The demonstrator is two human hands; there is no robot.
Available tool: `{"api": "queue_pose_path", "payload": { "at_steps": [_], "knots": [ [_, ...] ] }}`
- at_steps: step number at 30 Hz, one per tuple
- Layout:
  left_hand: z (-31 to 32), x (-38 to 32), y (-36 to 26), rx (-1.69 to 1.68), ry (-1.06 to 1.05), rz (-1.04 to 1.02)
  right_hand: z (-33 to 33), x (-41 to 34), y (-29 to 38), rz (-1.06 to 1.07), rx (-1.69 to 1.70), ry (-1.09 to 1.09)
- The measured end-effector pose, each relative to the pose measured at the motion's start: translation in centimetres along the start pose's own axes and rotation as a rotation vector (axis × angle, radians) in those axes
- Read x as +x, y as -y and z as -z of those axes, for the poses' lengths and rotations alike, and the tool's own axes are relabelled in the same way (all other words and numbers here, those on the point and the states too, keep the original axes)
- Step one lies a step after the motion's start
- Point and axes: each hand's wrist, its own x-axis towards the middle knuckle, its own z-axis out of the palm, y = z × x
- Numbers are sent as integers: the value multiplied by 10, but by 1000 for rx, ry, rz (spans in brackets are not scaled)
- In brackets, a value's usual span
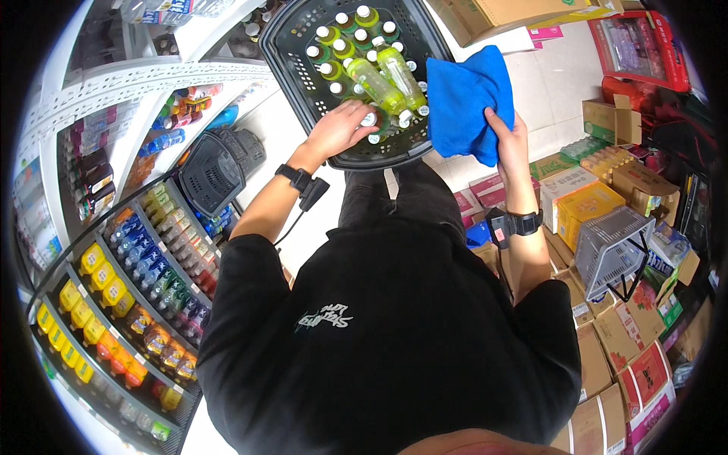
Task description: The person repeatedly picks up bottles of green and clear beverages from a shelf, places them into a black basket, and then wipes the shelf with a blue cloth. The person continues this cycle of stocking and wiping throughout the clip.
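A black plastic shopping basket (380, 163) is in front of my legs, holding several upright white-capped bottles of green drink (343, 49). Two bottles lie across the top, one of them a light green bottle (372, 85). Over the near left part of the basket, my left hand (341, 128) has its thumb and fingers around the top of a white-capped bottle (369, 119); the fingers partly hide it. Outside the basket's right side, my right hand (512, 139) grips a blue cloth (463, 105), thumb on top. The cloth hangs spread out beside the rim.
Drink shelves (122, 290) with rows of bottles curve along the left. A dark stacked basket (213, 170) stands by them. Cardboard boxes (625, 327) and an upturned grey basket (608, 250) crowd the right. An open carton (495, 17) sits beyond the cloth.
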Motion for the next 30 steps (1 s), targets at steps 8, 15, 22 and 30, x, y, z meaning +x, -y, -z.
{"api": "queue_pose_path", "payload": {
  "at_steps": [8, 15, 22, 30],
  "knots": [
    [121, 55, -85, 92, -235, -201, -13, -3, 27, 223, 137, 153],
    [257, 106, -179, 163, -649, -99, -49, -4, 102, 719, 311, 692],
    [285, 115, -231, -247, -687, -102, -51, 3, 159, 601, 111, 730],
    [259, 100, -257, -204, -589, -66, -84, -5, 160, 874, -32, 719]
  ]
}}
